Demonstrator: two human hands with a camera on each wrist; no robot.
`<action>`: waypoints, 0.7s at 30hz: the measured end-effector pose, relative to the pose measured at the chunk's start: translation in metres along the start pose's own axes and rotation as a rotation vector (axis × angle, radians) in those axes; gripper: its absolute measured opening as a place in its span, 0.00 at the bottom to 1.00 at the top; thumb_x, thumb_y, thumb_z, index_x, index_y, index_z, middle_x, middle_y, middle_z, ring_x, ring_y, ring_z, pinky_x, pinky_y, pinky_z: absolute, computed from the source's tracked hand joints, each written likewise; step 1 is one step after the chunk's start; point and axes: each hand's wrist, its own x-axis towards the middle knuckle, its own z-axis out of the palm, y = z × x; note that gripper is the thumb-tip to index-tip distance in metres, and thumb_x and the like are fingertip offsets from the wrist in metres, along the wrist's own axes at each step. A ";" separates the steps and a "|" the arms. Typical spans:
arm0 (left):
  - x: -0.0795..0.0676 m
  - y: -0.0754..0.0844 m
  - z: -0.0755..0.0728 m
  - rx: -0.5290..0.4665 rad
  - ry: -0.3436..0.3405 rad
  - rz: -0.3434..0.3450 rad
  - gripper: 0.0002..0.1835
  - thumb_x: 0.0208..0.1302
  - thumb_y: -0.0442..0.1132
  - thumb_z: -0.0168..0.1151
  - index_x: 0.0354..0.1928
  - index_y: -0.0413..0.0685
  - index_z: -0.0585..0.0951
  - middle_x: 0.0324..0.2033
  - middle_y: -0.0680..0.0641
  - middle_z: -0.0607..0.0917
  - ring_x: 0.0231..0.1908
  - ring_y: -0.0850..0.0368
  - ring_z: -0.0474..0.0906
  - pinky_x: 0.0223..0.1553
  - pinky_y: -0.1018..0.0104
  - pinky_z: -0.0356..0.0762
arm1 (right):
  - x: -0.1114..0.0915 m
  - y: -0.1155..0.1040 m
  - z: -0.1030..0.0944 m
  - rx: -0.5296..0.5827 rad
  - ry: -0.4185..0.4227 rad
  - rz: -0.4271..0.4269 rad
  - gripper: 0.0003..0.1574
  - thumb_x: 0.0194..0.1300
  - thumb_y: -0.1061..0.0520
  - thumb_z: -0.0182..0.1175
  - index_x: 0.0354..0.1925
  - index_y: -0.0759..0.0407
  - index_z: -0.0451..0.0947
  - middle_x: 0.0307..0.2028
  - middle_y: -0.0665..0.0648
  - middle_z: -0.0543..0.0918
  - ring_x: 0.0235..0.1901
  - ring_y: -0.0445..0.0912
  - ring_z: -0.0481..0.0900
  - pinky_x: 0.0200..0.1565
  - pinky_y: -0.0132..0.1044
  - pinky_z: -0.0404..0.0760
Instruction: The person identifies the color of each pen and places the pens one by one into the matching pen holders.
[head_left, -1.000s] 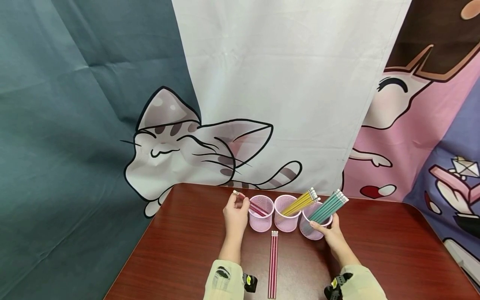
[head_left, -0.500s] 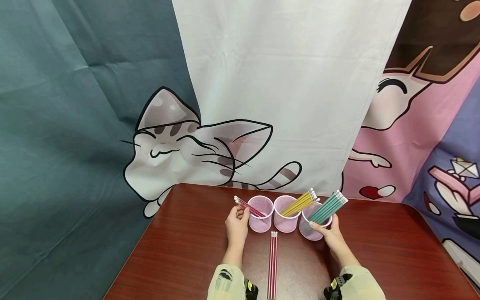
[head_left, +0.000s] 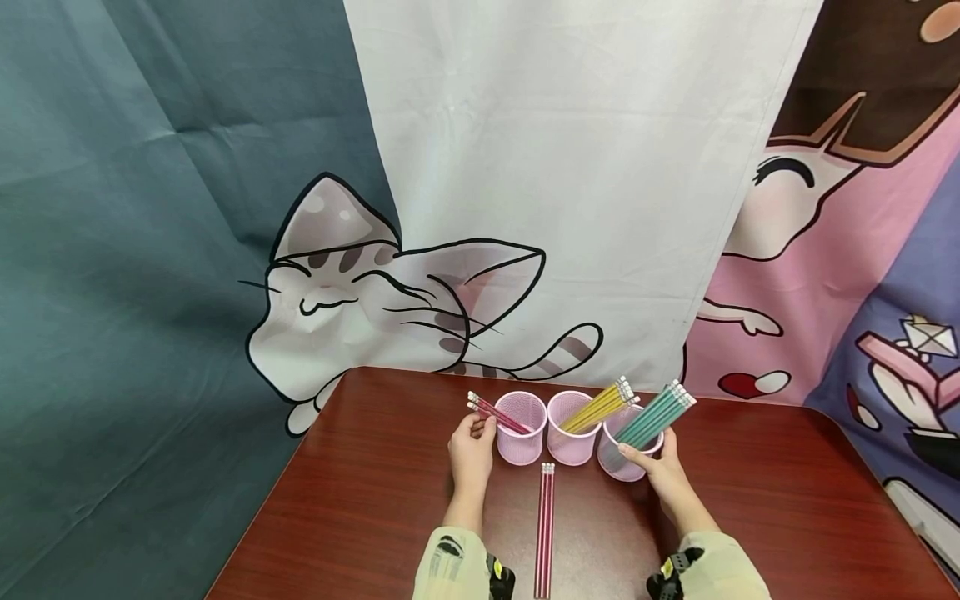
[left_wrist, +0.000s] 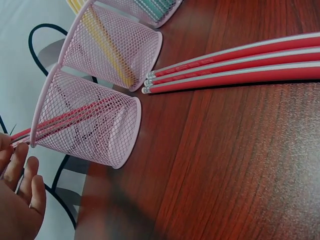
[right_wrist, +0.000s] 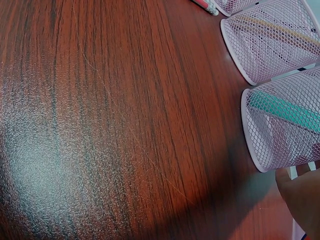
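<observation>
Three pink mesh pencil cups stand side by side on the table. Red pencils [head_left: 501, 416] lean out over the left rim of the left cup [head_left: 520, 450]. My left hand [head_left: 471, 457] pinches them just outside that rim; in the left wrist view its fingertips [left_wrist: 20, 152] lie against the pencils, the other fingers loosely bent. My right hand [head_left: 669, 477] grips the right cup [head_left: 617, 468], thumb over the front of its rim, other fingers behind. Teal pencils [head_left: 654, 417] lean rightward out of that cup. In the right wrist view, only part of my right hand [right_wrist: 302, 195] shows beneath the cup.
Between the two cups, the middle cup [head_left: 570, 448] holds several yellow pencils [head_left: 598, 407]. Three red pencils [head_left: 545, 533] lie parallel on the brown table [head_left: 360, 500], eraser ends toward the cups. A printed cloth backdrop [head_left: 600, 167] hangs behind the table's far edge.
My left hand has come down slightly from the pencils' eraser ends to beside the left cup's rim. More of the red pencils shows above the fingers, their ends slightly spread. My right hand stays put.
</observation>
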 end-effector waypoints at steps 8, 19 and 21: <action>0.000 -0.003 0.000 0.013 -0.016 -0.053 0.08 0.55 0.39 0.66 0.31 0.39 0.84 0.26 0.46 0.85 0.28 0.55 0.81 0.31 0.64 0.79 | 0.001 0.002 0.001 0.000 0.002 0.001 0.55 0.59 0.61 0.62 0.70 0.59 0.35 0.63 0.64 0.53 0.61 0.52 0.52 0.63 0.45 0.49; -0.004 -0.007 -0.002 0.112 -0.060 -0.092 0.08 0.53 0.40 0.66 0.21 0.45 0.81 0.17 0.52 0.80 0.19 0.60 0.74 0.24 0.65 0.72 | 0.000 0.000 0.001 0.010 0.004 -0.001 0.55 0.58 0.61 0.62 0.70 0.59 0.35 0.63 0.64 0.52 0.62 0.53 0.50 0.64 0.47 0.47; -0.005 -0.009 -0.003 0.172 -0.147 -0.116 0.08 0.51 0.39 0.64 0.19 0.46 0.79 0.14 0.54 0.78 0.16 0.61 0.71 0.20 0.66 0.69 | 0.000 0.000 0.001 0.009 0.005 0.000 0.55 0.58 0.61 0.62 0.70 0.59 0.35 0.63 0.64 0.52 0.62 0.53 0.50 0.64 0.47 0.47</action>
